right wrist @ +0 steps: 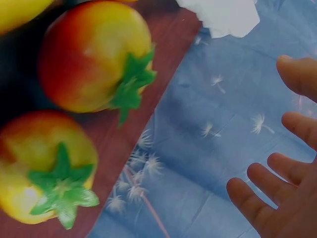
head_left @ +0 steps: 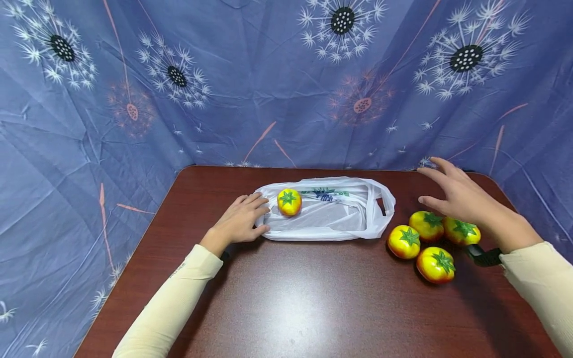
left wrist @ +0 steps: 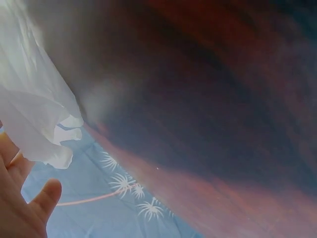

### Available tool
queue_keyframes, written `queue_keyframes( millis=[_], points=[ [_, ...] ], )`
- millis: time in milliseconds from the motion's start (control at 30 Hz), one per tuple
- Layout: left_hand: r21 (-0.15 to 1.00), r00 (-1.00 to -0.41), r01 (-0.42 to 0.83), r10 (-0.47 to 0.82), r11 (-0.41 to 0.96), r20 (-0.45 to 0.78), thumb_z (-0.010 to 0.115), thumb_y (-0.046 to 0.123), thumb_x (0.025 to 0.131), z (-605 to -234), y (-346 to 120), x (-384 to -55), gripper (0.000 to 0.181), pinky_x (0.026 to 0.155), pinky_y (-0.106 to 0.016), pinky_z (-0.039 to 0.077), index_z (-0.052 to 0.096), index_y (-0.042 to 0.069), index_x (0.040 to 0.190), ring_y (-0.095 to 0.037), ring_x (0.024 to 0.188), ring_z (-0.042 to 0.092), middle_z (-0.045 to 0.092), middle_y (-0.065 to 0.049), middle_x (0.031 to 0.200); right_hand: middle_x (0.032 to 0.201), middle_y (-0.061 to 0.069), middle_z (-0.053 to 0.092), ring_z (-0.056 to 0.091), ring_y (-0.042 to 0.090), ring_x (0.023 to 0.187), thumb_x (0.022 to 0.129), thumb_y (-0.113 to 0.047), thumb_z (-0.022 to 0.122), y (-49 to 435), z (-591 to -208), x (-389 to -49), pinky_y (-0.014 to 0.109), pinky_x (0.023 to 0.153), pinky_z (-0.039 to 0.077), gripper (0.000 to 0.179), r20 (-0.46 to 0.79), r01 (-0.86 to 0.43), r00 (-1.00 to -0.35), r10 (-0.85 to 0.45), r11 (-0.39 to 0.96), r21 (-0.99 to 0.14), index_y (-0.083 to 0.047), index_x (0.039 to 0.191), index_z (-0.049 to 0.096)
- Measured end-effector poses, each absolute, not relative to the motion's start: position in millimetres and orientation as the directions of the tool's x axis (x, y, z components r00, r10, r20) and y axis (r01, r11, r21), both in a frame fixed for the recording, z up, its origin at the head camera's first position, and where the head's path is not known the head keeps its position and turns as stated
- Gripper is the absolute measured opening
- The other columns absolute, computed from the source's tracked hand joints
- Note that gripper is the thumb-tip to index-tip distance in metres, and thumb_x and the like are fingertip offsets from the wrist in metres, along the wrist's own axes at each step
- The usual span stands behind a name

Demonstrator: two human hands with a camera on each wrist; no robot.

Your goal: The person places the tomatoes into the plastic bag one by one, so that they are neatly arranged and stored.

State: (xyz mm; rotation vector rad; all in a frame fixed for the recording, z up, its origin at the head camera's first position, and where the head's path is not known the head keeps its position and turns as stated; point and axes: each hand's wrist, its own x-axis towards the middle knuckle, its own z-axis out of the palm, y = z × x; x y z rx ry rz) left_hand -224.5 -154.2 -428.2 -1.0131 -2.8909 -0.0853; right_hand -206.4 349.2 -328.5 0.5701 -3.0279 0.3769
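Note:
A white plastic bag [head_left: 322, 219] lies flat and open-topped on the table, its handle loop toward the right. One yellow-red tomato [head_left: 289, 202] with a green star-shaped top sits in its left part. My left hand [head_left: 241, 219] touches the bag's left end with fingers extended; in the left wrist view the thumb stands apart from the plastic, and some fingers are hidden behind it. Above the tomatoes on the right, my right hand [head_left: 463, 191] hovers with spread fingers and holds nothing. Several tomatoes [head_left: 435, 265] cluster there, one partly hidden under that hand.
The brown table [head_left: 286, 293] ends at a blue dandelion-print cloth [head_left: 268, 89] hanging behind and at the sides. A dark strap [head_left: 483, 255] is on my right wrist, close beside the tomatoes.

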Motion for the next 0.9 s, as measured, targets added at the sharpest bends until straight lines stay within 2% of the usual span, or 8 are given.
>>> queue_keyframes(
  millis=[467, 900],
  points=[
    [0.015, -0.783, 0.62, 0.617, 0.784, 0.076, 0.06, 0.048, 0.091, -427.9, -152.5, -226.5, 0.052, 0.118, -0.052, 0.03, 0.064, 0.016, 0.131, -0.028, 0.148, 0.036, 0.053, -0.005, 0.148, 0.155, 0.037, 0.021, 0.025, 0.064, 0.134, 0.088, -0.026, 0.073, 389.3, -364.2, -183.7, 0.079, 0.1, 0.024, 0.072, 0.095, -0.304, -0.953, -0.289, 0.898, -0.319, 0.0, 0.146, 0.04],
    [0.024, -0.779, 0.625, 0.621, 0.781, 0.081, 0.059, 0.048, 0.091, -428.7, -150.7, -227.0, 0.052, 0.118, -0.052, 0.032, 0.064, 0.016, 0.132, -0.029, 0.147, 0.037, 0.053, -0.005, 0.148, 0.148, 0.039, 0.03, 0.03, 0.064, 0.129, 0.091, -0.02, 0.069, 419.4, -390.6, -162.5, 0.079, 0.101, 0.022, 0.062, 0.151, -0.296, -0.954, -0.258, 0.891, -0.345, 0.004, 0.142, 0.042]
  ],
)
